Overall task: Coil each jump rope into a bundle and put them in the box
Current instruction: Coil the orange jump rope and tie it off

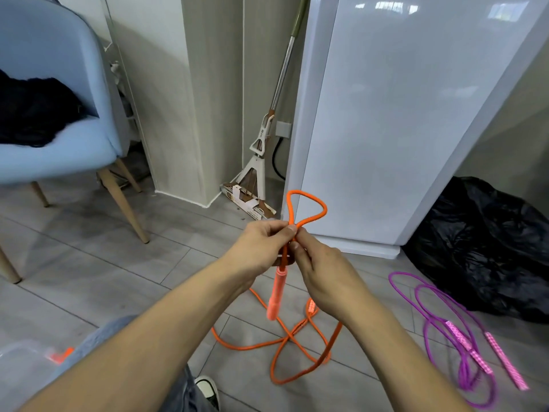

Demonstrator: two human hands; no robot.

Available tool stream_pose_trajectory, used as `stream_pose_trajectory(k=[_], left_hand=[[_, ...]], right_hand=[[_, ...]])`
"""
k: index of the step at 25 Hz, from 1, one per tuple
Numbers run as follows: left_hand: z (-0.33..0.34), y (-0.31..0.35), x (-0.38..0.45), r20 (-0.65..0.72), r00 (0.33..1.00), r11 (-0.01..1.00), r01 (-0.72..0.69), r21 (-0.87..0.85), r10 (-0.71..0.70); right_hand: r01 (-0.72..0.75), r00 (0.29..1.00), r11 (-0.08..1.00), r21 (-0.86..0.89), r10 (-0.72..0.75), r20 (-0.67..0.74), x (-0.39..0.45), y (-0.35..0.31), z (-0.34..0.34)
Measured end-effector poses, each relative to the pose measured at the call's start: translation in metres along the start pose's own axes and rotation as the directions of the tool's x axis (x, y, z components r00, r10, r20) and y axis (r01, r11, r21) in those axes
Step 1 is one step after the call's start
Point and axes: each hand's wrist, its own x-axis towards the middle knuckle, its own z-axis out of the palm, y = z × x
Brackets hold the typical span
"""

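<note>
An orange jump rope (pixel 297 349) lies partly looped on the grey floor, and I hold its upper part in front of me. My left hand (pixel 261 248) pinches the cord where a small loop (pixel 306 208) rises above my fingers. My right hand (pixel 323 272) pinches the same cord just beside it. One orange handle (pixel 276 292) hangs straight down below my hands. The other handle (pixel 311 307) rests on the floor. A purple jump rope (pixel 439 316) with pink patterned handles (pixel 505 361) lies on the floor to the right. A clear plastic box (pixel 26 361) sits at the lower left, something orange inside.
A light blue chair (pixel 56 93) with a dark cloth on its seat stands at the left. A mop (pixel 261 150) leans in the corner beside a white appliance (pixel 401 120). A black plastic bag (pixel 490 242) lies at the right. My knee and shoe (pixel 208 388) show at the bottom.
</note>
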Motion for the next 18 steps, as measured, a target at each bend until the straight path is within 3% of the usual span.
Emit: stream_pose_trajectory(k=[2,4,7,10,13,15,18], left_hand=[[0.001,0.003,0.000,-0.016,0.998,0.998,-0.058,0.013,0.058],[0.001,0.011,0.002,-0.087,0.993,0.981,-0.094,-0.173,0.079],[-0.019,0.023,0.027,-0.257,0.966,0.838,-0.118,-0.533,-0.027],[-0.048,0.023,0.048,-0.293,0.942,0.706,-0.094,-0.702,-0.166],[-0.067,0.016,0.057,-0.412,0.899,0.778,-0.152,-0.610,-0.148],[-0.075,0.012,0.059,-0.539,0.838,0.856,-0.211,-0.472,-0.091],[-0.078,0.008,0.060,-0.631,0.776,0.963,-0.155,-0.220,-0.019]], right_hand=[[0.022,1.000,1.000,0.005,-0.022,-0.018,0.000,-0.004,0.000],[0.027,0.999,0.999,0.029,-0.027,-0.018,0.001,-0.006,-0.002],[-0.005,0.997,1.000,0.018,0.004,0.076,-0.001,-0.003,-0.007],[-0.017,0.976,1.000,-0.021,0.022,0.215,-0.001,0.010,-0.015],[-0.134,0.954,0.991,-0.005,0.130,0.272,0.001,0.032,-0.032],[-0.211,0.958,0.977,-0.014,0.210,0.195,0.001,0.047,-0.047],[-0.278,0.953,0.954,-0.115,0.289,0.091,-0.003,0.061,-0.061]])
